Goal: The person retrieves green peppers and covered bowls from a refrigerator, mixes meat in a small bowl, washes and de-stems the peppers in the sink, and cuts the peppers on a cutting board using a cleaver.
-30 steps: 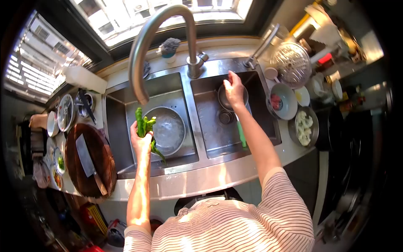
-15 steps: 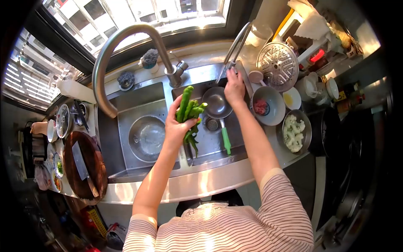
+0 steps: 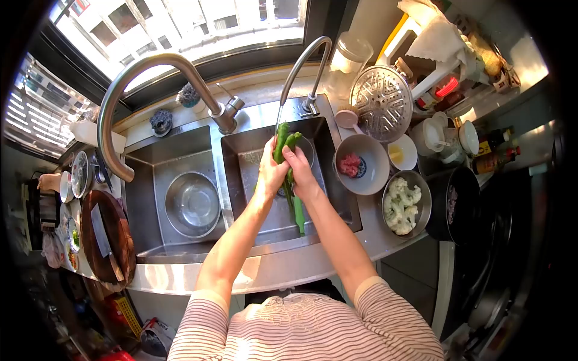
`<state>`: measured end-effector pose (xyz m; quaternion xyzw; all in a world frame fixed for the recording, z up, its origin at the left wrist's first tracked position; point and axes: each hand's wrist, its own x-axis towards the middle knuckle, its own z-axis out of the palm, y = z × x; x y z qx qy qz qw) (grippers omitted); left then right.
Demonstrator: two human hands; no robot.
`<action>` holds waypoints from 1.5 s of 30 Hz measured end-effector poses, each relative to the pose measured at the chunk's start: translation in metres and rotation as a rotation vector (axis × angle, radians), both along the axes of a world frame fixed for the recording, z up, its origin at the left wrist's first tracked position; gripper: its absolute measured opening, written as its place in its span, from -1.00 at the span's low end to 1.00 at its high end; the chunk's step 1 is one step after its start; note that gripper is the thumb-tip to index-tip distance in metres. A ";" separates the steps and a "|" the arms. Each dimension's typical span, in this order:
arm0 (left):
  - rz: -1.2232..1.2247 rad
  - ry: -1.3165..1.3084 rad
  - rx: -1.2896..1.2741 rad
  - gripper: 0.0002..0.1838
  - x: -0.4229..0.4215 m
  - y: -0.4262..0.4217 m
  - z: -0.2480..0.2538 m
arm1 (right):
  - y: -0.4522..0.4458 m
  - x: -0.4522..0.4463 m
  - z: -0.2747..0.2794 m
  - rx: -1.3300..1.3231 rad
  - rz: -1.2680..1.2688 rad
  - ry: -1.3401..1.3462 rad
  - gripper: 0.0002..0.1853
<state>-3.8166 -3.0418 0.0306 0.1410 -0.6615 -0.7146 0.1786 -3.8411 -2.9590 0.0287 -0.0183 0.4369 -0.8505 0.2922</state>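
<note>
Long green chili peppers are held between both hands above the right sink basin. My left hand is wrapped round them from the left. My right hand closes on the same bunch from the right, with the two hands almost touching. From the thin curved tap a stream of water falls onto the tops of the peppers. Beneath the hands lies a strainer or ladle with a green handle; its round metal bowl is mostly hidden.
In the left basin stands a metal bowl, under the large tap. Right of the sink are a bowl with pink meat, a bowl of cauliflower and a perforated metal disc. A cleaver lies on the round chopping board.
My right hand has left the thin tap and now grips the peppers together with the left. The peppers have moved under the tap's stream. The view has shifted slightly.
</note>
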 end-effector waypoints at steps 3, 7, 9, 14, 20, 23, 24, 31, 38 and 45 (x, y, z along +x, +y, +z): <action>-0.087 -0.044 0.165 -0.40 0.005 -0.005 -0.008 | -0.005 -0.006 -0.010 -0.124 -0.020 -0.111 -0.71; 0.073 -0.025 -0.762 -0.39 0.008 -0.010 -0.022 | -0.008 -0.007 -0.009 -0.220 -0.019 -0.129 -0.72; -0.029 0.042 -0.344 -0.38 0.007 -0.013 -0.027 | -0.009 -0.008 -0.004 -0.220 -0.025 -0.097 -0.73; -0.090 0.043 0.184 -0.41 0.010 -0.006 -0.010 | -0.008 -0.008 -0.001 -0.146 0.051 -0.085 -0.72; 0.222 -0.046 -0.160 -0.66 0.011 0.005 -0.002 | -0.004 -0.001 0.004 -0.036 0.109 0.001 -0.67; 0.174 -0.269 -0.534 -0.56 0.023 0.005 0.015 | 0.000 -0.007 0.020 0.106 0.032 0.066 -0.58; 0.120 -0.245 -0.503 -0.49 0.025 0.001 0.012 | -0.002 -0.006 0.041 0.159 -0.099 0.041 -0.57; -0.144 -0.131 -0.150 -0.38 0.015 -0.014 0.006 | -0.008 -0.043 0.017 0.353 -0.125 0.484 -0.72; -0.167 -0.029 0.225 -0.24 0.007 -0.021 -0.002 | 0.003 -0.096 0.019 1.120 -0.223 0.887 -0.71; -0.174 0.051 0.299 -0.29 -0.008 -0.025 0.004 | 0.000 -0.134 0.015 1.625 0.049 1.265 -0.81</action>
